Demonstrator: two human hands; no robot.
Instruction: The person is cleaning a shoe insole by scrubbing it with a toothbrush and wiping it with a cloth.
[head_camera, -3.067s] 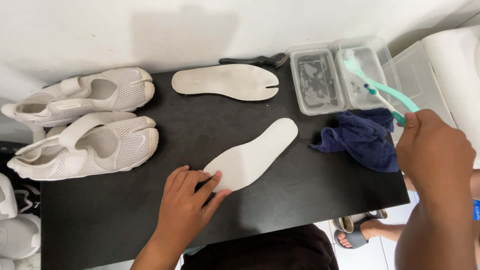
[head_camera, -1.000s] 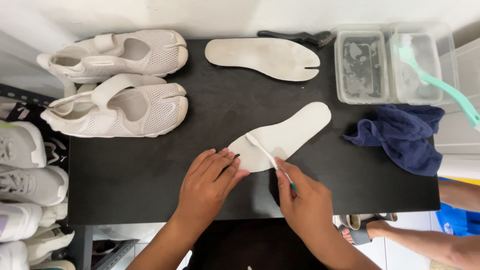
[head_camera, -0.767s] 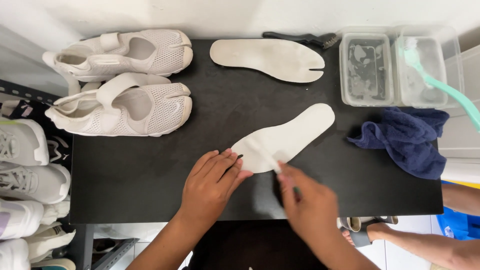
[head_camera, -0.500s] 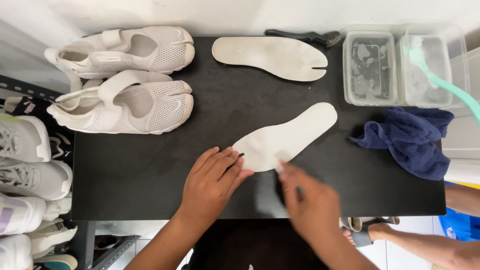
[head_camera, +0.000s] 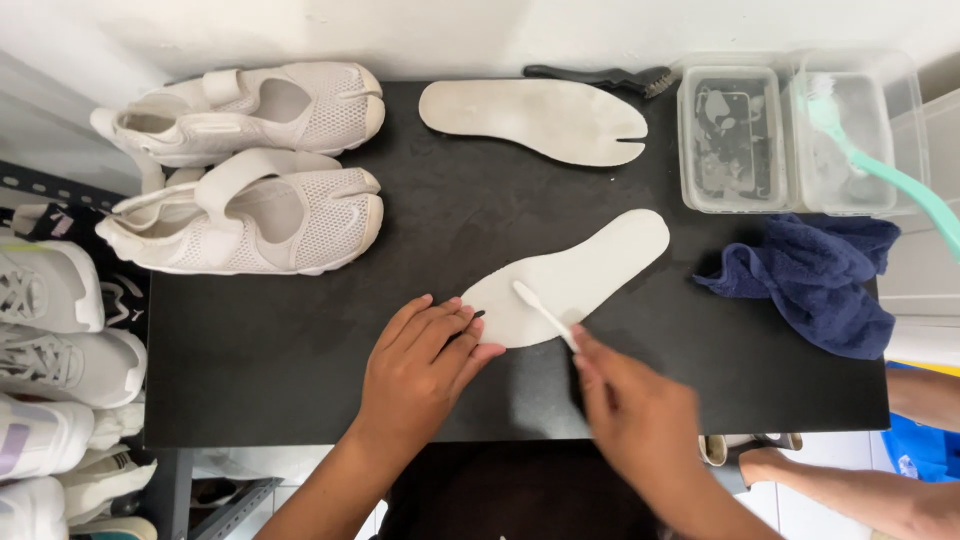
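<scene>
A white insole (head_camera: 590, 270) lies slantwise on the black table (head_camera: 300, 350). My left hand (head_camera: 420, 370) rests flat with its fingertips pressing the insole's heel end. My right hand (head_camera: 640, 420), blurred, grips a small toothbrush (head_camera: 543, 314) whose white head touches the insole near the heel. A second, dirtier insole (head_camera: 530, 120) with a split toe lies at the table's back edge.
Two white mesh split-toe shoes (head_camera: 250, 215) stand at the left. At back right, two clear tubs (head_camera: 790, 135) hold water, a teal brush (head_camera: 890, 180) leaning in one. A dark blue cloth (head_camera: 815, 280) lies below them. A black brush (head_camera: 600, 75) rests by the wall. More shoes (head_camera: 50, 340) are shelved at left.
My right hand came from the tubs to the insole with the toothbrush. Over the last second it has shifted slightly right while stroking the brush; my left hand has stayed put.
</scene>
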